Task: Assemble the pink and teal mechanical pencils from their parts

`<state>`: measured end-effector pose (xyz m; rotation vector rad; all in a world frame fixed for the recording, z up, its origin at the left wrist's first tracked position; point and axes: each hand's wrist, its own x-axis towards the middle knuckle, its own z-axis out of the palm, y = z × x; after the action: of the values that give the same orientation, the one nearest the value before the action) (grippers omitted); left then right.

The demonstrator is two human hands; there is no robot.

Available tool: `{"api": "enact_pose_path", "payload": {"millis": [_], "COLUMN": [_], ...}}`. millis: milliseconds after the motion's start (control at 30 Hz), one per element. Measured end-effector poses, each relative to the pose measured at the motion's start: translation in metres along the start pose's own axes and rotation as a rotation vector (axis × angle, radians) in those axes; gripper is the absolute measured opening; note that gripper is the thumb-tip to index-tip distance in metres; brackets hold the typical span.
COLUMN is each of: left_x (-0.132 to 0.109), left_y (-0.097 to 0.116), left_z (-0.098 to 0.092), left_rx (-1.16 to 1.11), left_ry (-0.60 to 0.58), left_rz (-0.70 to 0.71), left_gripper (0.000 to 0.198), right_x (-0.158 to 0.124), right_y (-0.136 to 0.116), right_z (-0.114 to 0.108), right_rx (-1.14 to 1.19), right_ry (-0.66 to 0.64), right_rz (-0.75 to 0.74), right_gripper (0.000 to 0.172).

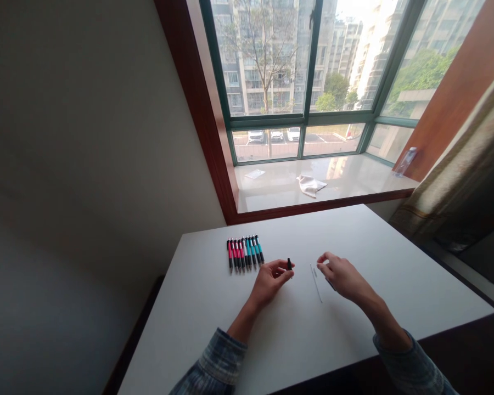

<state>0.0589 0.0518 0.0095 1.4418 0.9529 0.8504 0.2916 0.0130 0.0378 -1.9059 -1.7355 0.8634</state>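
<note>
Black pen part (pixel 289 264), thin straight refill (pixel 316 285)

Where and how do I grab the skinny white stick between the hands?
Probably pinch the white stick around its middle, from above, with the right hand, which is nearest. It lies flat and is very thin, so squeezing across its long sides should suit. A small grey piece lies by its far end, so avoid that end.

A smooth white table (pixel 189 318) carries a row of retractable pens (pixel 245 254) toward ten o'clock, pink ones leftmost, teal rightmost. Near its middle, a slim pen refill (pixel 317 287) points eleven-to-five, a tiny spring-like piece (pixel 315 272) just beside its upper end.
</note>
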Motion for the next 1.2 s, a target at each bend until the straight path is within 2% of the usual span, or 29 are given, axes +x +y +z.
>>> {"api": "enact_pose_path", "payload": {"millis": [100,233,433,600,700,800,967,1200], "left_x": [-0.001,-0.002,-0.004,-0.004,-0.004,-0.002,0.001,0.0], "left_y": [0.001,0.004,0.01,0.011,0.011,0.009,0.006,0.004], "left_z": [0.0,0.0,0.002,0.005,0.002,-0.002,-0.006,-0.005], "left_rx": [-0.044,-0.156,-0.278,-0.267,-0.229,-0.162,-0.122,-0.106], "left_ry": [-0.018,-0.038,-0.017,-0.007,0.047,0.164,0.246,0.231], "left_rz": [0.015,0.048,0.078,0.091,0.089,0.11,0.113,0.066], "left_gripper": [0.031,0.03,0.03,0.03,0.03,0.029,0.028,0.031], "right_x": [-0.001,0.005,0.018,0.018,0.022,0.029,0.046,0.074], "right_y": [-0.026,-0.05,-0.05,-0.046,-0.04,-0.028,-0.003,0.038], "right_z": [-0.001,0.011,0.038,0.052,0.052,0.048,0.042,0.022], "right_rx": [0.294,0.532,0.809,0.848,0.817,0.808,0.91,1.098], "right_ry": [-0.082,-0.058,-0.086,-0.087,0.019,0.137,0.146,0.161], "right_rz": [-0.173,-0.28,-0.271,-0.27,-0.255,-0.239,-0.172,-0.001], "right_gripper": [0.03,0.032,0.039,0.043,0.044,0.044,0.05,0.044]}}
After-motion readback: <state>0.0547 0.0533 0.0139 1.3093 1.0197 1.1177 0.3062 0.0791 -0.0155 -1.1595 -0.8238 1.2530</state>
